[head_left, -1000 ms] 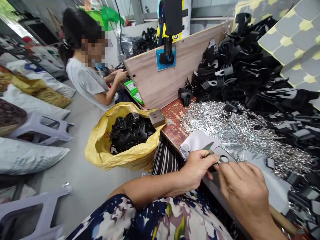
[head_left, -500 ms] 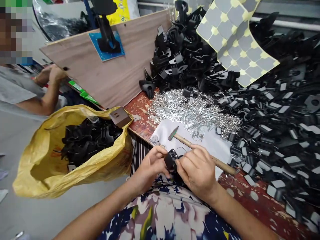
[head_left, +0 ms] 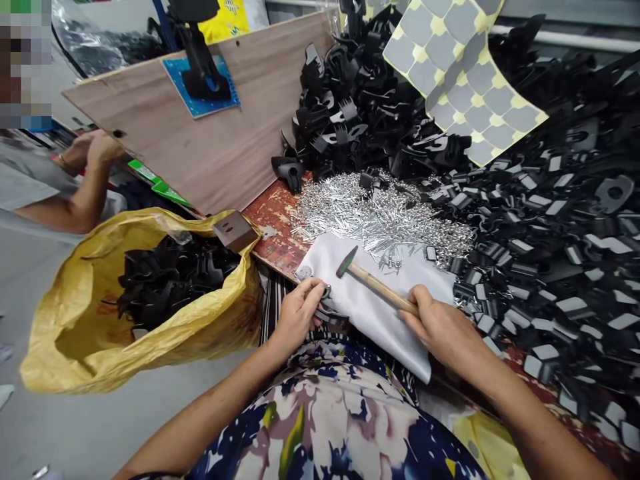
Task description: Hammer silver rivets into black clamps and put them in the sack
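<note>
Between the fingertips of my left hand (head_left: 297, 315) is a curved black plastic part (head_left: 334, 319), held near the table's front edge; its exact kind does not show. My right hand (head_left: 443, 327) is closed around the end of the wooden handle of a hammer (head_left: 375, 283). The hammer's small metal head points away to the left, over a pale silvery sheet (head_left: 395, 340). Just behind the sheet spreads a heap of thin shiny metal pins (head_left: 345, 207).
At left, a yellow sack (head_left: 75, 360) contains black plastic parts, with a brown block (head_left: 234, 231) on its rim. Black parts (head_left: 560, 220) pile up at right and behind. A wooden board (head_left: 135, 147) stands upright on the left. Beyond it, another person's hands (head_left: 95, 150) show.
My right hand has left the black part and moved right onto the hammer handle. The black part stays in my left hand, now turned. The view has shifted slightly.
</note>
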Available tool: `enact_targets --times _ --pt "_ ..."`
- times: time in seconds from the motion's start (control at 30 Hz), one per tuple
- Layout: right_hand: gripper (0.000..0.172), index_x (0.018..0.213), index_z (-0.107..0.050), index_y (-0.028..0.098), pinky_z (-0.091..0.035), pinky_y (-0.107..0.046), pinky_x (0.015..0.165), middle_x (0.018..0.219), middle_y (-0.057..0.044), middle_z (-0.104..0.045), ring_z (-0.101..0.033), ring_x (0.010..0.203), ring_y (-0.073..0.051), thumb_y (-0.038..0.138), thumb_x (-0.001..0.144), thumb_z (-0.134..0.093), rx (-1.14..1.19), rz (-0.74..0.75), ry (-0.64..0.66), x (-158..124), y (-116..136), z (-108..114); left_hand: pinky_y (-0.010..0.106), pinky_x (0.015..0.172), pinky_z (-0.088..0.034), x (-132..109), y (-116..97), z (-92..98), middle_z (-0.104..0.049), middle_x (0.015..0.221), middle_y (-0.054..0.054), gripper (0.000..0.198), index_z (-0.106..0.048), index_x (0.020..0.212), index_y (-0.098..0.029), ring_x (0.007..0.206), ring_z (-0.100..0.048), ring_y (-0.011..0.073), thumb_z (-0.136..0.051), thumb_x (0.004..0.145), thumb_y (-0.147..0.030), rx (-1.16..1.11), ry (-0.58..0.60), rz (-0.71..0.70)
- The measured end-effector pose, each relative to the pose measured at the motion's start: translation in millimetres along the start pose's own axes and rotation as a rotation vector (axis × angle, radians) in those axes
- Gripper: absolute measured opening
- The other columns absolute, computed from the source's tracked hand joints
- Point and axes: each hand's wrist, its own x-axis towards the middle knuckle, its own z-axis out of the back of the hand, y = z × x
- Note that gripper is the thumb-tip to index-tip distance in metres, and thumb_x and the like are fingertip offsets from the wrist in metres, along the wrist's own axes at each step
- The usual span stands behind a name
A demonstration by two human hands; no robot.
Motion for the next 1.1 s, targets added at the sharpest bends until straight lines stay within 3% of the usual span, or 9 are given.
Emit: enact_targets --times 0.07,0.2,0.3,0.4,0.6,0.8,0.93,1.03,1.1 --pt "0.027 0.125 -0.056 0.023 -0.039 -0.030 0.050 0.066 0.003 -0.065 -0.060 0.051 -0.020 0.030 0.100 -0.050 0.076 0.020 -0.035 -12.6 1.5 7.7 0.024 0.041 -0.035 3.0 3.2 -8.8 -0.056 0.060 -0.005 0.041 -0.076 0.107 -0.021 0.040 -0.053 0.0145 -0.062 0.090 -0.056 0.040 -0.002 -0.040" --pt "0.052 0.155 -0.042 0.032 -0.050 -0.028 0.062 0.102 -0.004 -0.075 -0.071 0.075 -0.019 0.026 0.104 -0.049 0.156 0.176 -0.261 -35.5 10.1 21.4 0.026 0.061 -0.047 4.5 3.8 -11.1 -0.066 0.066 0.000 0.039 -0.081 0.100 -0.019 0.060 -0.062 0.0194 -0.053 0.096 -0.047 0.127 -0.016 -0.167" --pt "0.061 0.159 -0.038 0.034 -0.047 -0.026 0.056 0.090 -0.002 -0.071 -0.065 0.064 -0.016 0.019 0.102 -0.052 0.121 0.234 -0.362 -42.3 17.2 14.5 0.027 0.080 -0.049 5.7 2.6 -11.3 -0.076 0.085 0.003 0.038 -0.081 0.097 -0.020 0.086 -0.069 0.0238 -0.049 0.098 -0.040 0.156 -0.049 -0.252" --pt "0.059 0.158 -0.042 0.031 -0.040 -0.025 0.048 0.072 0.002 -0.062 -0.055 0.053 -0.013 0.016 0.101 -0.048 0.041 0.259 -0.301 -41.5 21.0 2.6 0.028 0.081 -0.049 6.9 1.8 -12.8 -0.078 0.087 0.003 0.038 -0.081 0.097 -0.021 0.086 -0.070 0.0246 -0.048 0.099 -0.039 0.148 -0.067 -0.253" --pt "0.058 0.159 -0.041 0.029 -0.043 -0.024 0.051 0.076 0.000 -0.066 -0.058 0.055 -0.012 0.019 0.102 -0.050 0.071 0.244 -0.364 -42.0 22.9 -2.1 0.029 0.080 -0.049 7.2 4.4 -11.6 -0.077 0.084 0.004 0.040 -0.081 0.097 -0.020 0.084 -0.069 0.0254 -0.048 0.098 -0.043 0.166 -0.061 -0.216" --pt "0.050 0.157 -0.040 0.029 -0.049 -0.026 0.056 0.088 -0.001 -0.071 -0.066 0.065 -0.015 0.026 0.107 -0.044 0.124 0.218 -0.136 -28.8 22.3 -1.8 0.027 0.064 -0.045 6.5 -4.9 -11.7 -0.065 0.065 0.001 0.044 -0.076 0.079 -0.018 0.065 -0.060 0.0205 -0.046 0.098 -0.045 0.202 -0.047 -0.229" --pt "0.039 0.143 -0.056 0.023 -0.052 -0.031 0.062 0.096 -0.006 -0.071 -0.067 0.075 -0.020 0.027 0.105 -0.046 0.054 0.226 -0.211 -5.5 17.8 -4.8 0.029 0.075 -0.050 -14.7 -40.0 38.8 -0.076 0.090 0.002 0.028 -0.077 0.106 -0.023 0.081 -0.069 0.0230 -0.057 0.094 -0.039 0.321 -0.251 -0.393" --pt "0.035 0.134 -0.062 0.016 -0.050 -0.037 0.067 0.099 -0.010 -0.069 -0.064 0.084 -0.026 0.028 0.102 -0.051 -0.129 0.226 -0.315 12.4 20.9 -18.4 0.031 0.077 -0.051 -38.3 -63.4 113.5 -0.077 0.103 0.004 0.028 -0.074 0.113 -0.026 0.082 -0.070 0.0231 -0.063 0.090 -0.038 0.648 -0.780 -0.581" --pt "0.035 0.134 -0.061 0.014 -0.047 -0.038 0.069 0.099 -0.011 -0.068 -0.061 0.086 -0.027 0.024 0.101 -0.052 -0.207 0.206 -0.364 21.3 26.1 -29.0 0.035 0.078 -0.052 -50.1 -76.2 158.8 -0.077 0.096 0.007 0.029 -0.076 0.104 -0.023 0.082 -0.069 0.0265 -0.066 0.085 -0.042 0.938 -1.071 -0.573"
